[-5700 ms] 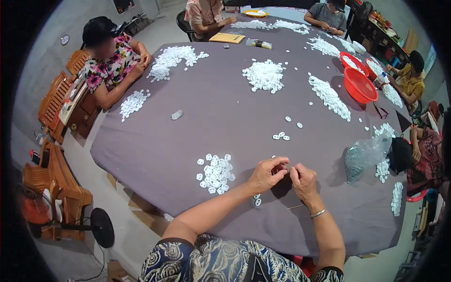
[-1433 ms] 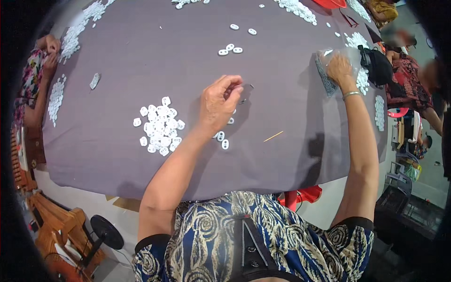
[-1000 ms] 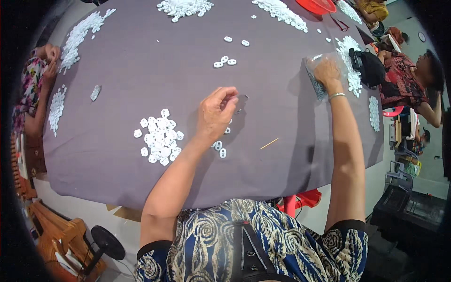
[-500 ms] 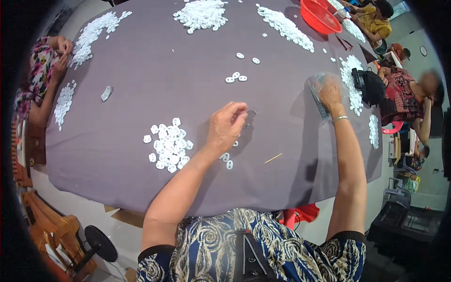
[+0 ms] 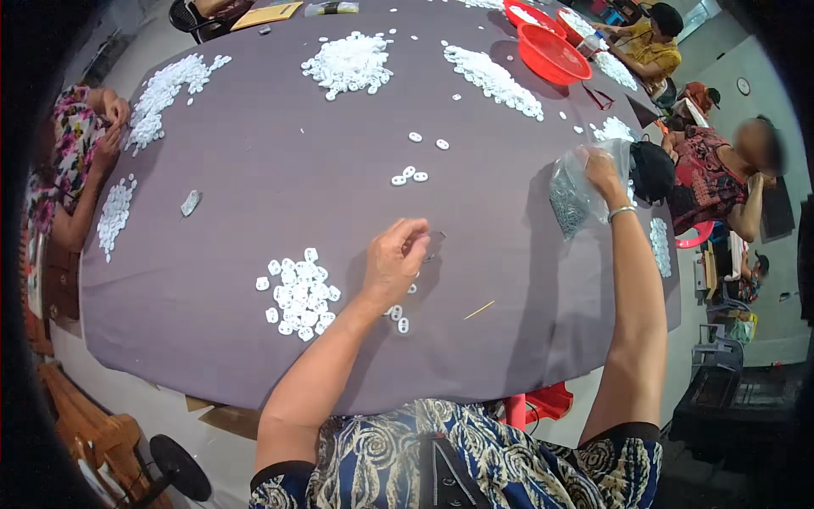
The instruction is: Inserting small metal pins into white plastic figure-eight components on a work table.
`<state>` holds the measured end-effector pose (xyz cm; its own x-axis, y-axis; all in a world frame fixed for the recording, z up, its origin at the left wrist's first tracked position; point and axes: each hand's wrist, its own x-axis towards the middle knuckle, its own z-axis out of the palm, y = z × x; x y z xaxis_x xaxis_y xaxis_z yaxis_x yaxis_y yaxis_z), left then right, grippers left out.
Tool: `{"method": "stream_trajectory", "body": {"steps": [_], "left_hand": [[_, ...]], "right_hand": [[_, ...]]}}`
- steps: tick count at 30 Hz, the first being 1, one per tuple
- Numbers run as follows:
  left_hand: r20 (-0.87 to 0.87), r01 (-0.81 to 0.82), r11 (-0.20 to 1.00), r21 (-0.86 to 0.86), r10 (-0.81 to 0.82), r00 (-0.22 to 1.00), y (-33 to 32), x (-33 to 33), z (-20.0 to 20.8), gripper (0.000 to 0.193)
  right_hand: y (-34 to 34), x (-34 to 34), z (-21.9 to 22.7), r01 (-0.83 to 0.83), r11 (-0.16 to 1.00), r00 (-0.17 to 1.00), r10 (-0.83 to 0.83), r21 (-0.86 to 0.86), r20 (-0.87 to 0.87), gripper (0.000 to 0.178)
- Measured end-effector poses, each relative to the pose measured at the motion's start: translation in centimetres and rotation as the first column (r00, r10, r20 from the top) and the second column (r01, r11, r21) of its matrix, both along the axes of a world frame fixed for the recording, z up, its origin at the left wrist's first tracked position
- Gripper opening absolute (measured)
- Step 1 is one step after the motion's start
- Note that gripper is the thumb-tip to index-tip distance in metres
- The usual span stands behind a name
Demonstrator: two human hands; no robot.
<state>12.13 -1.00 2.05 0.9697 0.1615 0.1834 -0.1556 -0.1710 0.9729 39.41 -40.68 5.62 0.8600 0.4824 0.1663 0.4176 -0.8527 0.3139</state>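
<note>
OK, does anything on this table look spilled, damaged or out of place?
Nothing looks clearly spilled or damaged. The one mild oddity is a thin yellowish stick lying alone on the grey cloth, to the right of the left hand, while the white pieces mostly sit in groups.

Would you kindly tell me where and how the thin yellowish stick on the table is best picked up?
I would pinch the stick at its middle from above, fingertips on its long sides. It is slim and lies flat on the cloth. Coming from the right seems best, since white pieces and the left hand are to its left.
</note>
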Motion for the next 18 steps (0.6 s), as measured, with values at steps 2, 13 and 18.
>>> {"method": "stream_trajectory", "body": {"steps": [2,13,18], "left_hand": [[-0.003,-0.022,1.000,0.023,0.022,1.000,0.7,-0.3,-0.1,0.012],[0.018,-0.009,1.000,0.023,0.009,1.000,0.3,-0.7,-0.5,0.013],[-0.006,-0.011,1.000,-0.015,0.011,1.000,-0.4,-0.2,-0.4,0.014]], "right_hand": [[3.0,-1.5,1.3,0.062,0.997,0.994,-0.066,-0.044,-0.088,0.028],[7.1,-6.7,5.3,0.638,-0.137,0.764,-0.005,0.758,-0.645,0.021],[5.4,-10.2,6.0,0.756,-0.399,0.639,0.280,0.519,-0.716,0.022]]}}
